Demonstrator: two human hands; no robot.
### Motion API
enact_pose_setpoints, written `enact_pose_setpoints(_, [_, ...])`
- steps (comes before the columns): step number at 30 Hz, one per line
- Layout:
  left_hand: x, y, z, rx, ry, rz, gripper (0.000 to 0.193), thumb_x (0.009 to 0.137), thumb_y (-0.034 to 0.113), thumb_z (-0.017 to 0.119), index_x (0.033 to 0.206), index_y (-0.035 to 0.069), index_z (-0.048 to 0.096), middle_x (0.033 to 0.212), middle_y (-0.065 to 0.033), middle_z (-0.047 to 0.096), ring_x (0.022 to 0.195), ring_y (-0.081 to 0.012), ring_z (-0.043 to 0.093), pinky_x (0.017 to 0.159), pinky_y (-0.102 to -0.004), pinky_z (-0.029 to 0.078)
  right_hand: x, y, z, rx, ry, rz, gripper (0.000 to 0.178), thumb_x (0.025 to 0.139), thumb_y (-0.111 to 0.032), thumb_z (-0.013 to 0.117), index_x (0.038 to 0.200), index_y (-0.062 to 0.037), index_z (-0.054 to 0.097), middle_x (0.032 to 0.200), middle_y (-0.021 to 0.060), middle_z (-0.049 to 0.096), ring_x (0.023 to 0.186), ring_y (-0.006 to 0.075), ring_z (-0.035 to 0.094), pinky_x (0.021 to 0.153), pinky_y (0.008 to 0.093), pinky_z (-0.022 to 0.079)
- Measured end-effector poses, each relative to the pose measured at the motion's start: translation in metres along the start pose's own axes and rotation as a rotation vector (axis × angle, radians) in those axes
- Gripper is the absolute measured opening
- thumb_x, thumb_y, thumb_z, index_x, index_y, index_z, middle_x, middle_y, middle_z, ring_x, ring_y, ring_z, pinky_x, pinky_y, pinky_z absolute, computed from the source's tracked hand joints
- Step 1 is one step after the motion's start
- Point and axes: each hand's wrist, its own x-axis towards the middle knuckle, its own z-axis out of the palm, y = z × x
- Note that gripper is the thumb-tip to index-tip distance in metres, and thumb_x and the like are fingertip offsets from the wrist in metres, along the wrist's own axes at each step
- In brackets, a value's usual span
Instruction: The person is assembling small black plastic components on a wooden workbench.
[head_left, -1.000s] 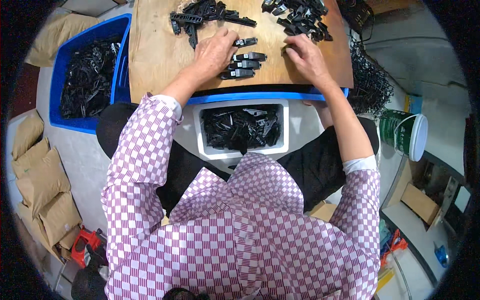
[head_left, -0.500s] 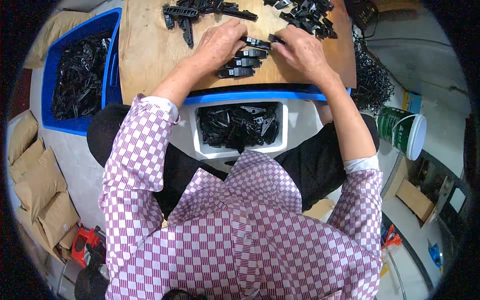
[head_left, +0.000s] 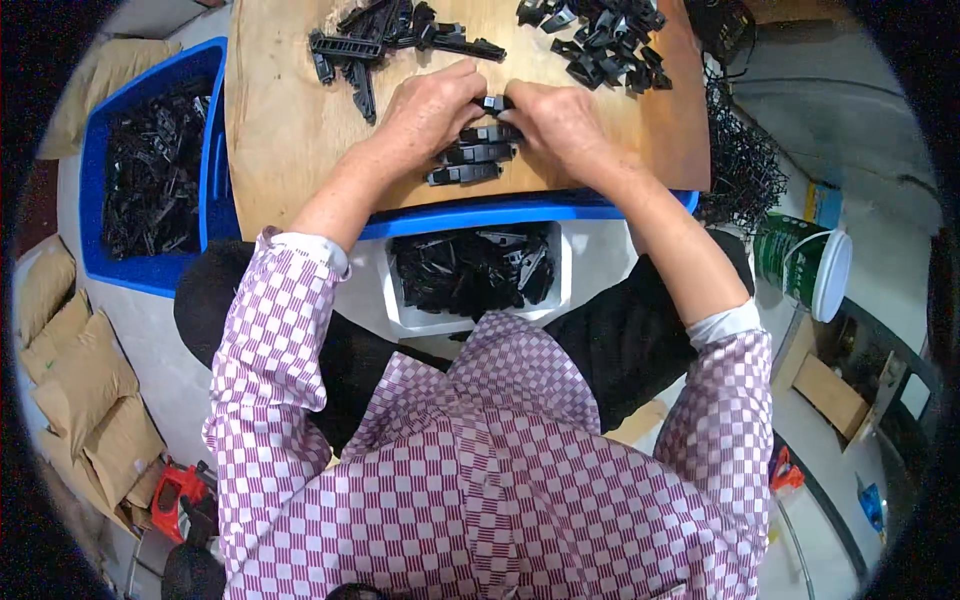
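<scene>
Both of my hands meet over the wooden board, gripping one small black plastic part [head_left: 493, 103] between them. My left hand [head_left: 432, 108] pinches its left end, and my right hand [head_left: 565, 125] closes round its right end; the fingers hide most of the piece. Just below lie several similar black parts [head_left: 475, 153] in a short column, side by side. A heap of long slotted black pieces [head_left: 375, 45] sits beyond my left hand. Past my right hand is a pile of short black clips [head_left: 610, 45].
The wooden board [head_left: 290, 130] rests over a blue rim. A white box [head_left: 395, 300] of black parts stands below it, between my knees. At left is a blue bin [head_left: 92, 190] with more parts; at right, a green bucket [head_left: 785, 262]. Brown sacks [head_left: 85, 385] lie lower left.
My right hand has moved left, bringing its black clip against the part in my left hand. The ends now meet. The whole view has shifted slightly.
</scene>
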Motion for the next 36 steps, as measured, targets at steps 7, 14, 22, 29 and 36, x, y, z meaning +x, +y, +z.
enact_pose_setpoints(7, [0.009, 0.001, -0.01, -0.017, 0.061, -0.051, 0.017, 0.082, 0.014, 0.065, 0.094, 0.004, 0.058, 0.091, -0.0137, 0.059, 0.088, -0.0359, 0.062, 0.073, -0.044, 0.051, 0.023, 0.036, -0.031, -0.2, 0.251, -0.048, 0.018, 0.085, -0.021, 0.065, 0.095, -0.0083, 0.059, 0.085, 0.0117, 0.062, 0.083, 0.0301, 0.062, 0.068, 0.0415, 0.051])
enact_pose_setpoints(14, [0.037, 0.0, -0.004, 0.511, 0.143, 0.015, 0.018, 0.081, 0.017, 0.064, 0.095, 0.007, 0.058, 0.089, -0.0118, 0.058, 0.087, -0.031, 0.063, 0.07, -0.0423, 0.053, 0.022, 0.064, -0.016, -0.542, 0.166, -0.011, 0.02, 0.085, -0.017, 0.063, 0.105, -0.0117, 0.06, 0.088, 0.0094, 0.059, 0.086, 0.0275, 0.06, 0.071, 0.0402, 0.051])
enact_pose_setpoints(22, [0.012, 0.013, 0.005, 0.51, 0.105, 0.053, 0.012, 0.082, 0.014, 0.061, 0.092, 0.009, 0.059, 0.096, -0.0092, 0.058, 0.091, -0.0263, 0.062, 0.073, -0.0375, 0.055, 0.021, 0.034, -0.015, -0.055, 0.134, 0.067, 0.018, 0.091, -0.017, 0.055, 0.109, -0.0138, 0.06, 0.098, 0.0147, 0.064, 0.091, 0.0332, 0.063, 0.074, 0.0436, 0.05])
enact_pose_setpoints(29, [-0.003, 0.015, 0.008, 0.423, 0.112, 0.268, 0.014, 0.082, 0.015, 0.063, 0.095, 0.009, 0.061, 0.096, -0.0094, 0.057, 0.094, -0.0264, 0.06, 0.079, -0.0361, 0.053, 0.013, 0.033, -0.007, 0.001, -0.024, 0.287, 0.019, 0.094, -0.028, 0.053, 0.106, -0.0156, 0.06, 0.089, 0.0178, 0.067, 0.087, 0.0407, 0.064, 0.073, 0.0512, 0.05])
enact_pose_setpoints(36, [-0.016, 0.012, -0.009, 0.275, 0.12, -0.062, 0.02, 0.081, 0.016, 0.069, 0.095, 0.005, 0.061, 0.094, -0.0108, 0.057, 0.094, -0.0284, 0.06, 0.081, -0.039, 0.052, 0.009, 0.036, -0.016, -0.234, 0.036, 0.052, 0.02, 0.091, -0.027, 0.06, 0.106, -0.0141, 0.061, 0.095, 0.0116, 0.063, 0.087, 0.0322, 0.064, 0.071, 0.0427, 0.051])
